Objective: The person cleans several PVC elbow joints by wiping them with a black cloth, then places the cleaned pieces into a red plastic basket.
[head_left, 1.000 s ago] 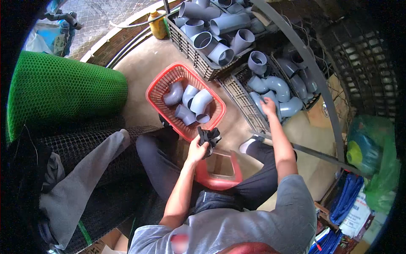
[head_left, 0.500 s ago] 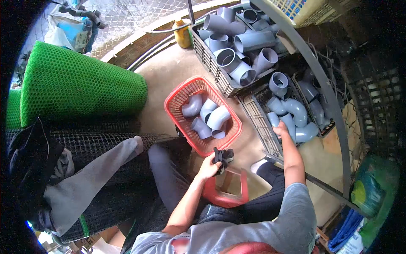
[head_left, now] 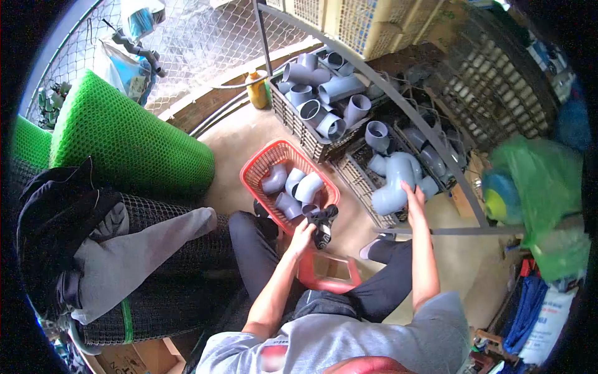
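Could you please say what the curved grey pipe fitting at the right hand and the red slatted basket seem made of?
Curved grey pipe fitting: likely rigid plastic, judging by its smooth sheen. Red slatted basket: probably moulded plastic, uniformly coloured; finish unclear.

Bright daylight through netting (head_left: 208, 47), dim upper right, fisheye curvature, 4 black corners

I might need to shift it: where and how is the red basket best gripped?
Probably by the rim of the red basket, one hand on each long side, coming from above: the rim runs around the open top, and the gray pipe fittings lie inside.
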The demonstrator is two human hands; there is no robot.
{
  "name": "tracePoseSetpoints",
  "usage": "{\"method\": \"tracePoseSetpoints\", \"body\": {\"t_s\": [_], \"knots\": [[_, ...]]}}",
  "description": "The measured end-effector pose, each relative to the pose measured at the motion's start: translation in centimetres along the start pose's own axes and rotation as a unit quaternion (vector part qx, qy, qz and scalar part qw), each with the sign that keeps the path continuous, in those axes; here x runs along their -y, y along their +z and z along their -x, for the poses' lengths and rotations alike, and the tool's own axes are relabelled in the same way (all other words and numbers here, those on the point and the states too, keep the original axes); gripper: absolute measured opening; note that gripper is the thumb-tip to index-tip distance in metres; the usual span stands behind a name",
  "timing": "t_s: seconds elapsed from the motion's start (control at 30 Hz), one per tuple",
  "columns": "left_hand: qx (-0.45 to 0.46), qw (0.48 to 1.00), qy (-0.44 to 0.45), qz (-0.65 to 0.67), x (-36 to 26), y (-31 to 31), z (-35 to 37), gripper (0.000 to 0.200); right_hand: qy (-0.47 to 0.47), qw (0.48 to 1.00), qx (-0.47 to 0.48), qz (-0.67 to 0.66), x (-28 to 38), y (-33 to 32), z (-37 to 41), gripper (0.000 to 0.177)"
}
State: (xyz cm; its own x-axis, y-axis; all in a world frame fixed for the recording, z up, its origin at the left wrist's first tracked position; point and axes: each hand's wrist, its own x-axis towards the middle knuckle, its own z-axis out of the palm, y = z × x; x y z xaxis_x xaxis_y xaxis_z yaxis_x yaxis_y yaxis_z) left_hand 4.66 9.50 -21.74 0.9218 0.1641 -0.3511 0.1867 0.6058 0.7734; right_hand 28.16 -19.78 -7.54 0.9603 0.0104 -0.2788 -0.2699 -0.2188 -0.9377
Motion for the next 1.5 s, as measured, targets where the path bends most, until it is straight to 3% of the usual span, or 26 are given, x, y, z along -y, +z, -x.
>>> {"method": "tracePoseSetpoints", "body": {"t_s": [0.1, 0.2, 0.23, 0.3, 0.43, 0.47, 0.5, 0.57, 0.63, 0.7, 0.77, 0.87, 0.93, 0.97, 1.0, 1.07, 1.1, 1.13, 1.17, 1.23, 1.3, 1.33, 1.37, 1.43, 1.47, 1.5], "knots": [[0.044, 0.999, 0.024, -0.012, -4.4, 3.3, 1.7, 0.042, 0.073, 0.962, 0.029, -0.260, 0.0, 1.8, 6.0, 0.088], [0.132, 0.956, 0.143, -0.219, -10.2, 9.6, 5.4, 0.050, 0.158, 0.933, 0.048, -0.321, 0.4, 5.2, 10.5, 0.088], [0.177, 0.909, 0.243, -0.289, -10.7, 11.1, 5.7, 0.053, 0.180, 0.930, 0.033, -0.318, -0.3, 6.5, 11.2, 0.086], [0.112, 0.753, 0.329, -0.559, -10.7, 12.7, 7.5, 0.056, 0.146, 0.934, 0.097, -0.311, -0.2, 8.6, 13.9, 0.080], [0.081, 0.766, 0.288, -0.568, -13.3, 12.1, 8.0, 0.062, 0.058, 0.921, 0.176, -0.344, -0.6, 8.9, 16.3, 0.059], [0.058, 0.811, 0.292, -0.504, -12.9, 11.6, 7.4, 0.063, 0.042, 0.941, 0.181, -0.282, 0.3, 8.5, 17.1, 0.061], [0.053, 0.921, 0.136, -0.362, -13.4, 11.8, 7.8, 0.062, 0.026, 0.957, 0.186, -0.219, 1.5, 8.2, 17.6, 0.064], [0.087, 0.937, 0.111, -0.321, -15.0, 11.8, 8.3, 0.063, -0.152, 0.970, 0.145, -0.125, 2.0, 8.9, 17.5, 0.073], [0.060, 0.891, 0.307, -0.330, -14.4, 14.0, 9.2, 0.068, -0.058, 0.950, 0.165, -0.260, 4.5, 9.5, 18.4, 0.078], [0.115, 0.823, 0.371, -0.415, -14.1, 13.8, 9.9, 0.073, -0.065, 0.943, 0.174, -0.275, 3.4, 9.7, 17.6, 0.073], [0.116, 0.753, 0.421, -0.492, -15.6, 14.0, 11.0, 0.061, 0.113, 0.856, 0.319, -0.391, 1.6, 8.9, 16.7, 0.069], [0.169, 0.683, 0.471, -0.532, -19.1, 14.1, 10.5, 0.053, 0.055, 0.861, 0.311, -0.399, 1.7, 9.4, 19.1, 0.066], [0.157, 0.707, 0.484, -0.491, -20.7, 14.2, 8.9, 0.054, 0.062, 0.868, 0.347, -0.350, 0.5, 9.1, 18.7, 0.069], [0.146, 0.726, 0.480, -0.470, -21.1, 14.2, 8.0, 0.053, 0.085, 0.883, 0.308, -0.343, 3.7, 9.4, 20.6, 0.073], [0.129, 0.772, 0.462, -0.417, -21.4, 14.3, 7.3, 0.052, 0.033, 0.901, 0.288, -0.324, 4.5, 9.5, 21.2, 0.077], [0.139, 0.863, 0.367, -0.318, -21.5, 13.8, 6.2, 0.040, -0.018, 0.914, 0.267, -0.305, 5.5, 9.2, 22.0, 0.081], [0.137, 0.910, 0.302, -0.249, -20.8, 13.4, 5.5, 0.037, -0.107, 0.931, 0.263, -0.228, 6.0, 8.6, 21.9, 0.087], [0.126, 0.941, 0.272, -0.159, -19.7, 13.1, 5.2, 0.037, -0.196, 0.935, 0.255, -0.147, 6.7, 8.1, 21.9, 0.093], [0.127, 0.948, 0.258, -0.134, -19.3, 13.0, 5.3, 0.043, -0.196, 0.935, 0.254, -0.149, 7.7, 7.7, 22.0, 0.093], [0.089, 0.990, 0.110, -0.004, -18.9, 14.6, 7.1, 0.049, -0.269, 0.925, 0.256, -0.086, 9.3, 7.0, 22.3, 0.103], [0.061, 0.972, 0.203, -0.101, -18.8, 16.2, 9.7, 0.053, -0.269, 0.926, 0.253, -0.082, 9.3, 6.4, 22.0, 0.109], [0.040, 0.952, 0.219, -0.210, -17.2, 15.2, 10.8, 0.056, -0.270, 0.934, 0.224, -0.065, 9.8, 6.2, 22.2, 0.111], [0.042, 0.914, 0.316, -0.251, -18.2, 17.2, 12.0, 0.062, -0.271, 0.941, 0.195, -0.049, 10.1, 6.2, 22.2, 0.113], [0.119, 0.740, 0.474, -0.463, -18.3, 16.0, 12.4, 0.045, -0.318, 0.927, 0.197, -0.028, 9.7, 5.7, 21.4, 0.117], [0.108, 0.728, 0.442, -0.513, -18.9, 16.6, 13.2, 0.031, -0.301, 0.931, 0.207, -0.019, 9.7, 5.8, 21.6, 0.117], [0.140, 0.703, 0.452, -0.530, -19.9, 16.7, 13.0, 0.036, -0.283, 0.934, 0.218, -0.011, 9.7, 5.9, 21.8, 0.118]]}}
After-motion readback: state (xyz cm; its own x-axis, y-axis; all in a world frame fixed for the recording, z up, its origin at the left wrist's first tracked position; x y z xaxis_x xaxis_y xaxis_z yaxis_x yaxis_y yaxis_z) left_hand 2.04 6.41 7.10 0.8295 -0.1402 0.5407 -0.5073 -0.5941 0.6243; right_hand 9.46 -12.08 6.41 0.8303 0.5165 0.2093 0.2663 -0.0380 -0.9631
